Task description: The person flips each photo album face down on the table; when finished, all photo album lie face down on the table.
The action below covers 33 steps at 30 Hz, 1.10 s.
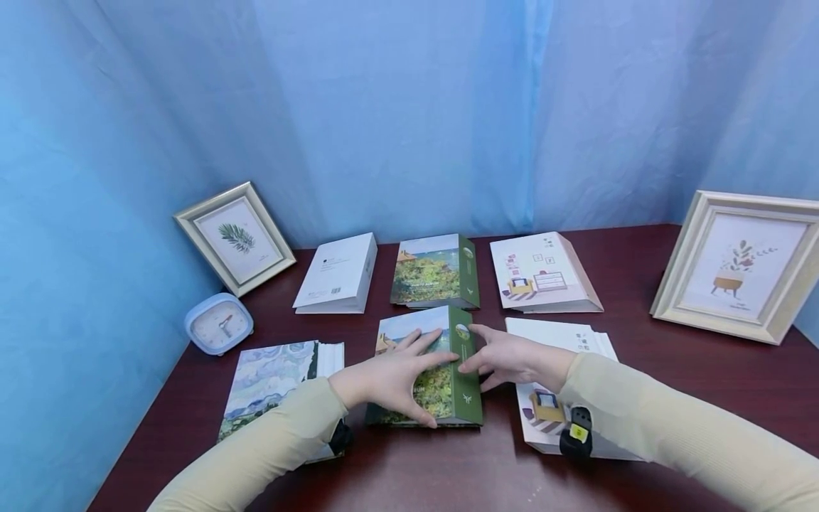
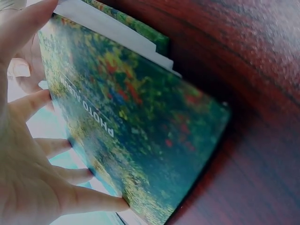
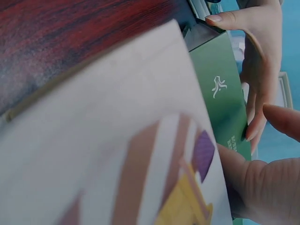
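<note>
A green photo album [image 1: 438, 391] with a painted garden cover lies in the front row, its thick spine facing right. My left hand [image 1: 399, 373] spreads over it, fingers apart and touching the cover, with the thumb by the near edge. From the other side, my right hand [image 1: 508, 355] touches the green spine with its fingertips. In the right wrist view the spine [image 3: 218, 89] shows between both hands. Under my right forearm lies a white album [image 1: 534, 419] with an armchair picture. A landscape-painted album [image 1: 269, 370] sits beside my left forearm.
Behind stand a white album [image 1: 339, 267], another green album [image 1: 429, 274] and a white album with furniture drawings [image 1: 540, 274]. At the left are a blue clock [image 1: 220, 323] and a leaf picture frame [image 1: 237, 238]; a plant picture frame [image 1: 742, 267] leans at the right.
</note>
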{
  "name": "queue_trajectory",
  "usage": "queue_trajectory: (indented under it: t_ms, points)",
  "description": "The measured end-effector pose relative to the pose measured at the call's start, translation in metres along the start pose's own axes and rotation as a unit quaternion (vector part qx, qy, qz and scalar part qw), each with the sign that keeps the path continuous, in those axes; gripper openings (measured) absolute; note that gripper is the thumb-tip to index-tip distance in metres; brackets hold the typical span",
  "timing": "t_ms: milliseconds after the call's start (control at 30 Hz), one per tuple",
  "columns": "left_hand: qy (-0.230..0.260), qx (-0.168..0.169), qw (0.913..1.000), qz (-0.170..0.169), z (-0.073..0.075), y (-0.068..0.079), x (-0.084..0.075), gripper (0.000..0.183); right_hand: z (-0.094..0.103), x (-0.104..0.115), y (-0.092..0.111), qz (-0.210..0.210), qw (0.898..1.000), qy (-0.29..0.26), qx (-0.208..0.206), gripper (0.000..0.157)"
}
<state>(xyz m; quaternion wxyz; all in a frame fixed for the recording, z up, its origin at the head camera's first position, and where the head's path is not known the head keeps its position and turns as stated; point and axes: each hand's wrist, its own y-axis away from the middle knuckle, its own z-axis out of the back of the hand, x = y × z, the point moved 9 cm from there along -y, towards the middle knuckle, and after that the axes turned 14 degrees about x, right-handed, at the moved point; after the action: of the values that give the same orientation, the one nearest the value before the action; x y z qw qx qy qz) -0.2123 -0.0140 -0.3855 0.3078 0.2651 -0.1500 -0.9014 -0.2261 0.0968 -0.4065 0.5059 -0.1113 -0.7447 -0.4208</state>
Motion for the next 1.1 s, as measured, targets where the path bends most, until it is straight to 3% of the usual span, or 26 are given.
queue_trajectory:
  t_ms: [400,633,867,1100]
  points:
    - [0.017,0.018,0.9996,0.009,-0.006,-0.003,0.003,0.092,0.001,0.006,0.010,0.014,0.999,0.027,0.018,0.091]
    - [0.023,0.037,0.9990,0.012,-0.009,-0.003,0.001,0.087,0.005,0.012,0.020,0.041,0.999,0.010,0.031,0.088]
    - [0.041,-0.005,0.9989,0.022,-0.001,-0.005,0.004,0.076,0.012,0.015,0.031,0.050,0.998,0.022,0.037,0.085]
    - [0.121,-0.053,0.9910,0.024,0.011,-0.007,0.009,0.070,0.029,0.015,0.043,0.064,0.998,0.020,0.011,0.081]
